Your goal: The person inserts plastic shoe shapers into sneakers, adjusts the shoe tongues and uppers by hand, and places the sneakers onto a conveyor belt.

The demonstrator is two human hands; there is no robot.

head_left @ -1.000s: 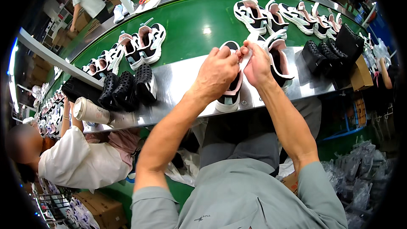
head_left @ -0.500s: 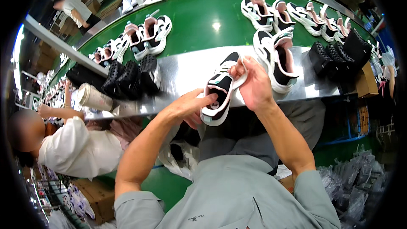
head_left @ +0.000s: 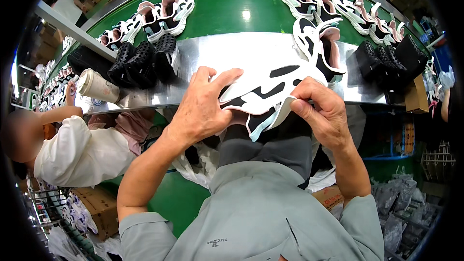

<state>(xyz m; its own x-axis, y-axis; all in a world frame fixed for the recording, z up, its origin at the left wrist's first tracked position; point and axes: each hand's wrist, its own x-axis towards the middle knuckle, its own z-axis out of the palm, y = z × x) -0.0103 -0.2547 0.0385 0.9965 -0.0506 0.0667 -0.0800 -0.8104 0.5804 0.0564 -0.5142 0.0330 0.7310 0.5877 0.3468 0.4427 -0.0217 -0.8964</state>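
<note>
Tilted shoe (head_left: pixel 263 94) in both hands (head_left: pixel 200 106) (head_left: pixel 324 111); strap (head_left: pixel 284 110), seemingly, in right.

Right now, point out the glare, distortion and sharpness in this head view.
Head view: white glare spot on the glossy green belt, broad shine on the silver metal ledge; head view: belt's far edge looks bowed; head view: held white-and-black shoe looks fairly sharp.

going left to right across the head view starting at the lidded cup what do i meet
Lidded cup, left group of black ridged blocks, left hand, held shoe, right hand, right group of black ridged blocks
</note>
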